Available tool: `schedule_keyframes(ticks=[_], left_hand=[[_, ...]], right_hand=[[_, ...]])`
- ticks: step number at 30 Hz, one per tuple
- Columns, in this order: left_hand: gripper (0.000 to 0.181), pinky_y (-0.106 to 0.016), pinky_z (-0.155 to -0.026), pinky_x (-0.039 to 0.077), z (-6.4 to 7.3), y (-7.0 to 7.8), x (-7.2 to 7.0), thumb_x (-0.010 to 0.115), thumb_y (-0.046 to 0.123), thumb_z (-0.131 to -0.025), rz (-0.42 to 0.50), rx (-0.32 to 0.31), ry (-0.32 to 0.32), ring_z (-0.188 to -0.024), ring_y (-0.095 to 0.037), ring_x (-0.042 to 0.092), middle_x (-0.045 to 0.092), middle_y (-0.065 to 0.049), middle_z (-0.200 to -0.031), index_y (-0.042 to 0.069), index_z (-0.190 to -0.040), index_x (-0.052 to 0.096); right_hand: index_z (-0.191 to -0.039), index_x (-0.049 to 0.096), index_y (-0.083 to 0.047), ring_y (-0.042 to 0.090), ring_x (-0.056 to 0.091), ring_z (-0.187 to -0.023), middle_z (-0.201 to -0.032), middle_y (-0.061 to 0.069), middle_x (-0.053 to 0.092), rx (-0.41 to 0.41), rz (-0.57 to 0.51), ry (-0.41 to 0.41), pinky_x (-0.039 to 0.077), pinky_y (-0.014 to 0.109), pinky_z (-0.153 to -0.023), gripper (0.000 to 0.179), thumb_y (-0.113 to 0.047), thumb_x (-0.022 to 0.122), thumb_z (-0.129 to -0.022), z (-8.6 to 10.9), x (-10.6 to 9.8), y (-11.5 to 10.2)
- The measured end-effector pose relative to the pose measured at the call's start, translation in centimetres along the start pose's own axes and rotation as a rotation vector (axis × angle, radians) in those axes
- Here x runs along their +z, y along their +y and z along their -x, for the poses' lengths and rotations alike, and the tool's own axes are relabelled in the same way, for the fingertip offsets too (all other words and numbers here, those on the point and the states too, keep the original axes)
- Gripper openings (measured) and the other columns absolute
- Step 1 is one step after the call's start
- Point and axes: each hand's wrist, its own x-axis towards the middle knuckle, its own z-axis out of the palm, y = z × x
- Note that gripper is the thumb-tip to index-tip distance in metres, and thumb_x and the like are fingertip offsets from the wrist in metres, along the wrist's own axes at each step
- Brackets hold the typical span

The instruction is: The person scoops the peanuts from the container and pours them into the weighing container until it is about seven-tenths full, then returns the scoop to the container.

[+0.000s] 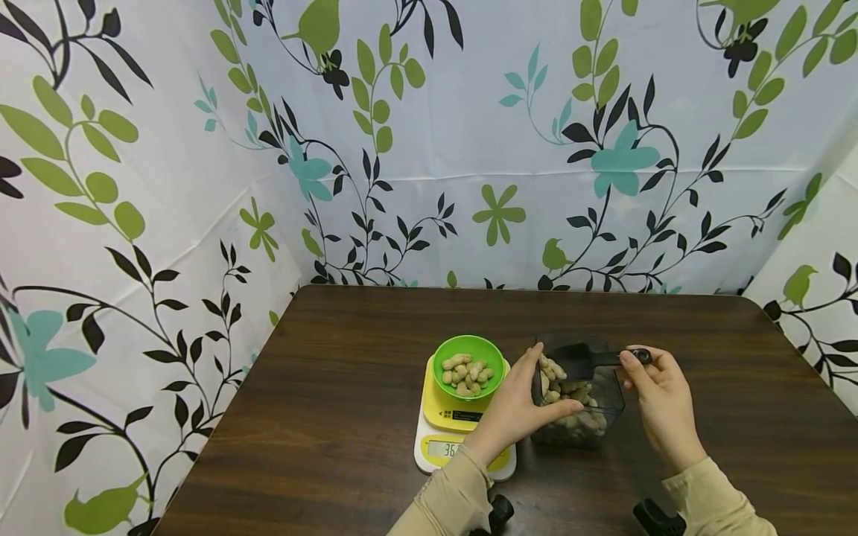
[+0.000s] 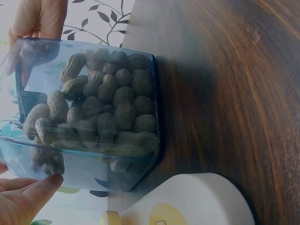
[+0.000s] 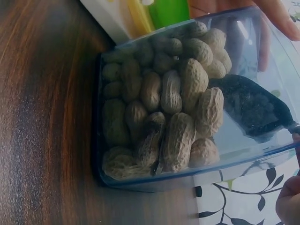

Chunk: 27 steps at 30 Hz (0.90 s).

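Observation:
A clear plastic container (image 1: 611, 398) stands on the table, partly filled with unshelled peanuts (image 3: 178, 140). My left hand (image 1: 511, 411) holds its left side, thumb along the front rim and fingers along the left wall. With my right hand (image 1: 663, 409) I pinch the handle of a black scoop (image 1: 580, 362) above the container's right rim. The scoop's blade reaches inside, close over the peanuts, as the right wrist view shows through the wall. To the left, a green bowl (image 1: 494, 347) of peanuts sits on a yellow and white kitchen scale (image 1: 429, 417), whose display is partly covered by my left arm.
The dark wooden table (image 1: 335, 402) stretches out left and right of these things. Behind it hangs a white curtain (image 1: 429, 231) with a leaf and bird print. Black wrist devices (image 1: 657, 517) show below my sleeves at the front.

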Motion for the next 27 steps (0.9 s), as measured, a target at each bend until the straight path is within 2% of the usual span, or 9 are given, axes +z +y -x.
schedule_keyframes(ticks=[5, 7, 12, 15, 18, 23, 27], left_hand=[[0.092, -0.049, -0.107, 0.036, 0.0, 0.0, 0.0, 0.064, 0.061, -0.077, -0.001, 0.006, -0.001, -0.141, -0.019, 0.028, 0.023, 0.005, -0.155, 0.033, -0.149, 0.015], [0.092, -0.049, -0.107, 0.036, -0.1, -0.1, -0.1, 0.064, 0.061, -0.077, 0.002, 0.004, -0.004, -0.141, -0.019, 0.028, 0.023, 0.005, -0.155, 0.032, -0.15, 0.015], [0.091, -0.048, -0.107, 0.037, 0.0, -0.1, -0.1, 0.064, 0.061, -0.077, 0.006, -0.005, -0.004, -0.141, -0.02, 0.029, 0.023, 0.004, -0.155, 0.037, -0.148, 0.013], [0.091, -0.049, -0.106, 0.037, 0.0, -0.1, -0.2, 0.064, 0.061, -0.077, 0.006, -0.011, 0.0, -0.141, -0.02, 0.03, 0.024, 0.004, -0.155, 0.039, -0.148, 0.012], [0.091, -0.049, -0.106, 0.037, 0.0, -0.1, -0.2, 0.064, 0.061, -0.077, 0.009, -0.015, 0.003, -0.141, -0.02, 0.03, 0.024, 0.004, -0.155, 0.038, -0.148, 0.013], [0.092, -0.049, -0.106, 0.037, 0.0, -0.1, -0.1, 0.064, 0.061, -0.077, 0.009, -0.013, -0.004, -0.141, -0.02, 0.03, 0.024, 0.004, -0.155, 0.033, -0.149, 0.014], [0.092, -0.05, -0.106, 0.037, 0.0, -0.1, -0.1, 0.064, 0.062, -0.077, 0.017, -0.012, -0.011, -0.141, -0.02, 0.029, 0.023, 0.005, -0.155, 0.033, -0.149, 0.014]], right_hand=[[-0.105, 0.05, -0.008, 0.002, 0.05, -0.066, -0.084, -0.01, 0.064, 0.075, 0.022, 0.031, 0.041, 0.014, -0.064, 0.017, -0.016, 0.058, -0.092, 1.4, 2.6, -4.2], [-0.104, 0.049, -0.007, 0.002, 0.048, -0.066, -0.084, -0.011, 0.062, 0.09, 0.016, 0.029, 0.04, 0.014, -0.064, 0.015, -0.015, 0.055, -0.093, 1.6, 3.0, -4.9], [-0.104, 0.047, -0.01, 0.001, 0.048, -0.067, -0.082, -0.013, 0.061, 0.122, 0.108, 0.001, 0.04, 0.014, -0.063, 0.013, -0.016, 0.054, -0.094, 1.5, 3.2, -5.7], [-0.104, 0.047, -0.013, 0.0, 0.05, -0.068, -0.079, -0.015, 0.06, 0.118, 0.241, -0.046, 0.041, 0.014, -0.063, 0.014, -0.019, 0.055, -0.094, 1.5, 3.1, -5.8], [-0.103, 0.047, -0.014, 0.0, 0.051, -0.068, -0.078, -0.015, 0.059, 0.1, 0.278, -0.074, 0.043, 0.015, -0.062, 0.013, -0.018, 0.056, -0.094, 1.5, 3.2, -5.7], [-0.103, 0.047, -0.011, 0.001, 0.05, -0.067, -0.08, -0.012, 0.057, 0.038, 0.15, -0.038, 0.041, 0.015, -0.061, 0.013, -0.009, 0.055, -0.093, 1.4, 3.5, -5.1], [-0.104, 0.049, -0.011, 0.002, 0.047, -0.065, -0.079, -0.011, 0.055, 0.013, 0.098, -0.021, 0.039, 0.016, -0.059, 0.013, -0.005, 0.054, -0.093, 1.0, 3.7, -4.6]])
